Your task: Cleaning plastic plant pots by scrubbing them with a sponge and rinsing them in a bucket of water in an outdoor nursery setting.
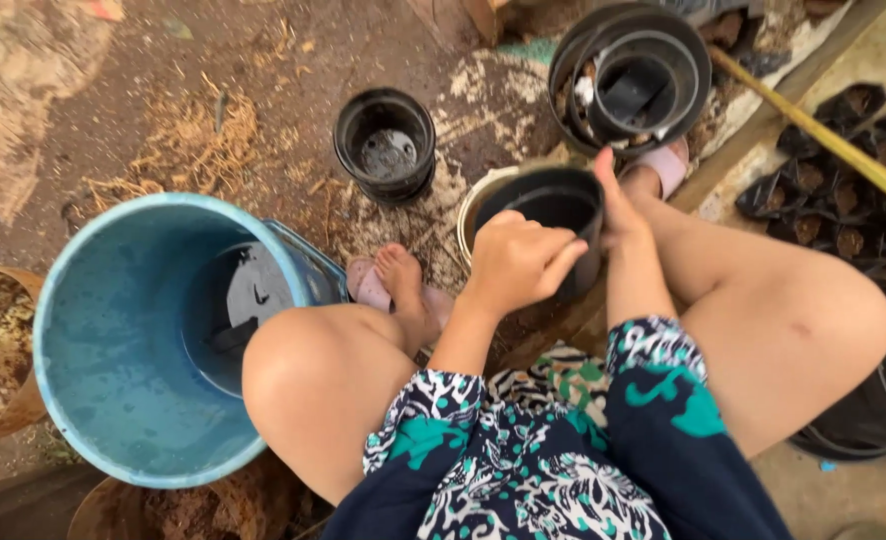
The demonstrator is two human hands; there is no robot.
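black pot (553,205) between hands, (left hand (516,262) nearer)

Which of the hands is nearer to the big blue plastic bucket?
Left. The left hand grips the black plastic pot on the side facing the big blue plastic bucket; the right hand is on the pot's far side.

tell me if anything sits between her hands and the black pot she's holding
Nothing visible does. The left hand rests on the near rim of the black pot, and the right hand presses its far side, both directly touching it.
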